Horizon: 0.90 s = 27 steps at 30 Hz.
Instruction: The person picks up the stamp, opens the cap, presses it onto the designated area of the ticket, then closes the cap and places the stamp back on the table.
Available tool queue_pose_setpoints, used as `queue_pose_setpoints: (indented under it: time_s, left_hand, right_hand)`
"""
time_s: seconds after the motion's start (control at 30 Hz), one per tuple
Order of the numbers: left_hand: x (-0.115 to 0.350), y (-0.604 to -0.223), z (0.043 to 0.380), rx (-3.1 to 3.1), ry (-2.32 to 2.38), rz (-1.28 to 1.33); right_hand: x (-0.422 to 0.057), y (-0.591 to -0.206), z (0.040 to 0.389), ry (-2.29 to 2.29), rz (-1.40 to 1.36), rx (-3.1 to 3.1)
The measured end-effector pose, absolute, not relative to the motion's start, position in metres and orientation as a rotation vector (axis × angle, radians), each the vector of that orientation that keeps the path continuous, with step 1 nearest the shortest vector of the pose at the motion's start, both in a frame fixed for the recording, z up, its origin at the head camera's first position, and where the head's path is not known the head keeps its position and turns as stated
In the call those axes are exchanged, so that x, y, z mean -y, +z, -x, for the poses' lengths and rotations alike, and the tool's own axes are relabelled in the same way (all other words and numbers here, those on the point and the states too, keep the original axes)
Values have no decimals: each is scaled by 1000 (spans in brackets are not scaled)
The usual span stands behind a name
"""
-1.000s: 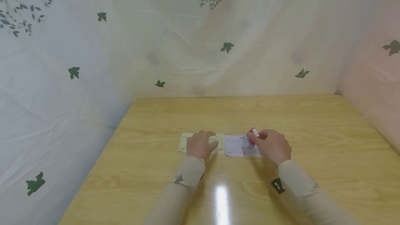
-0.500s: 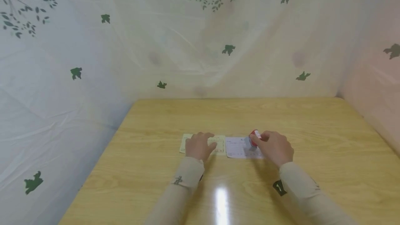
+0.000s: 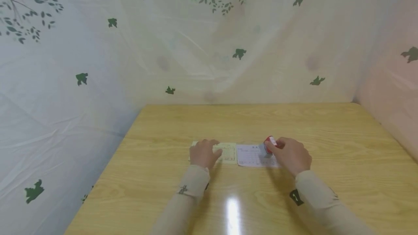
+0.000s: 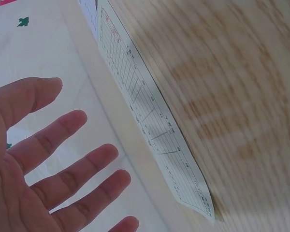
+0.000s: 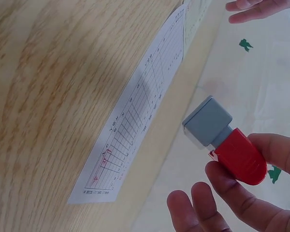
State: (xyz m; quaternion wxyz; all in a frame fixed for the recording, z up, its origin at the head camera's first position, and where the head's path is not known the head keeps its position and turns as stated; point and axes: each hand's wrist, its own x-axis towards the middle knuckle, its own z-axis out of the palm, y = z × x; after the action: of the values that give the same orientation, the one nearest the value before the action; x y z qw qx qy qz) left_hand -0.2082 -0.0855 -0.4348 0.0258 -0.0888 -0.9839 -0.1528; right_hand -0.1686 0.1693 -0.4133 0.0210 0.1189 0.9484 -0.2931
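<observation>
My right hand point(image 3: 292, 155) pinches a stamp point(image 5: 222, 135) with a red handle and a grey block base between thumb and index finger. In the right wrist view the stamp is held tilted, apart from the pale lilac printed form point(image 3: 249, 157) with a ruled grid and small red marks. To its left lies a pale yellow-green printed form point(image 3: 228, 151), side by side with the lilac one. Over that form's left part hovers my left hand point(image 3: 203, 154), fingers spread and holding nothing; in the left wrist view a gap shows between the fingers and the form point(image 4: 145, 116).
The forms lie on a wood-grain table point(image 3: 163, 191). A pale curtain point(image 3: 196, 46) with green leaf prints hangs behind it and along both sides. Light glares off the tabletop between the forearms.
My right hand has moved slightly right with the stamp above the lilac form. My left hand has drifted a little left, baring more of the yellow-green form. The head view has shifted slightly.
</observation>
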Motion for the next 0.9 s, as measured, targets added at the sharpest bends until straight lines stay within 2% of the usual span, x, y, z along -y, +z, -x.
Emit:
queue_pose_setpoints:
  time_s: [0.9]
  left_hand:
    - [106, -440, 212, 3061, -453, 174]
  right_hand:
    - [-188, -416, 166, -858, -370, -3008]
